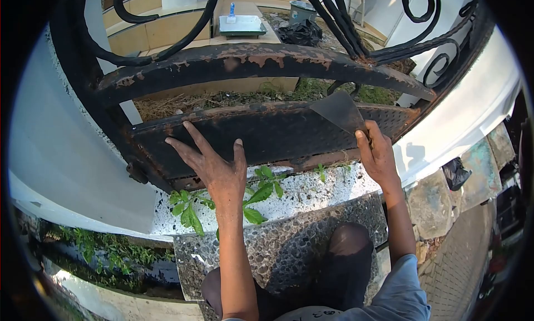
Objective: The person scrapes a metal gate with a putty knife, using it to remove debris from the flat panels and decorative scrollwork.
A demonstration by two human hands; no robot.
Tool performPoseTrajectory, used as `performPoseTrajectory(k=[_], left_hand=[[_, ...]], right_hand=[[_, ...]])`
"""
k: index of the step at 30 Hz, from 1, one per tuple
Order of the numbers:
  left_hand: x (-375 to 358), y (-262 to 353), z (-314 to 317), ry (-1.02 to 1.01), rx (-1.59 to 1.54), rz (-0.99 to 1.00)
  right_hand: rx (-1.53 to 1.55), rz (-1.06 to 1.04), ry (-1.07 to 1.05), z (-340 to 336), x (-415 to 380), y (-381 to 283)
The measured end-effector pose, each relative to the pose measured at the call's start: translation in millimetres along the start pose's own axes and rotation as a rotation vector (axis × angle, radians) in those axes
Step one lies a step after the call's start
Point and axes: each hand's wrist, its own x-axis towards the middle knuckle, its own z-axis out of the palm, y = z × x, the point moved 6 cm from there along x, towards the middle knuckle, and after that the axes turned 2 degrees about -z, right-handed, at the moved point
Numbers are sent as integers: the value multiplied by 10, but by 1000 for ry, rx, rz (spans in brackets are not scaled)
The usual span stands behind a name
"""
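Centre right, the right hand [380, 157] is clamped on a dark flat-bladed scraper [340, 112]; centre left, the left hand [222, 173], fingers spread apart, touches the black metal gate panel [267, 136].

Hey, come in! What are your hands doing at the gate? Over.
Right hand: gripping scraper. Left hand: open against gate panel. Leaves below.

Outdoor gateway of a walled property, identified by its scrolled metal gate [222, 121], white walls [72, 132] and pebbled paving [278, 237].
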Motion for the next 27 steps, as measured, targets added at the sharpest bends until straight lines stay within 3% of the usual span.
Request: performPoseTrajectory(k=[7,14,19,22,25,27], left_hand=[[13,1,1,-27,94,47],[10,2,38,6,83,14],[-6,337,-34,118,119,169],[39,442,128,-115,202,274],[52,455,129,-129,237,272],[62,475,118,-147,242,256]], right_hand=[[-330,-138,-27,0,287,83],[-439,-393,-5,-109,497,-31],[-523,-391,-122,-111,673,-13],[-566,-271,-209,-83,706,67],[-389,-131,-299,-79,711,115],[-305,-249,-228,-38,635,140]])
